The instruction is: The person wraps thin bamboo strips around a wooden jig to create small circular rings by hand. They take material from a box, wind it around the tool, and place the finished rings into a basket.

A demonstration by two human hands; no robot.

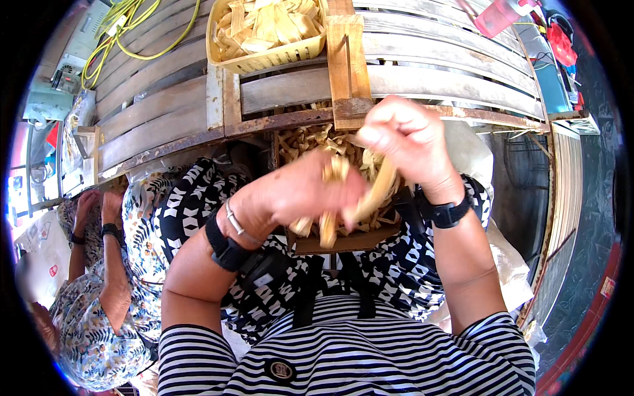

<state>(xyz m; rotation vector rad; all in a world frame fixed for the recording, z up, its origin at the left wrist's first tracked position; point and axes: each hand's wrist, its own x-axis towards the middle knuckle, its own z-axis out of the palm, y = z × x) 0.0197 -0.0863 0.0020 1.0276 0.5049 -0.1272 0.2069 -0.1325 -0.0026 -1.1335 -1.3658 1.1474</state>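
My left hand, blurred by motion, is closed around some pale yellow fibre strips, with ends sticking out above and below it. My right hand, raised higher at its right, pinches a longer, curved pale strip that hangs down toward my left hand. Beneath both hands a cardboard box holds a heap of short, curled strip pieces between my legs.
A slatted wooden bench spans ahead, with an upright board, a yellow basket of strips, coiled yellow cable and pink container. At left sits another person in patterned clothing, hands raised near the bench's edge.
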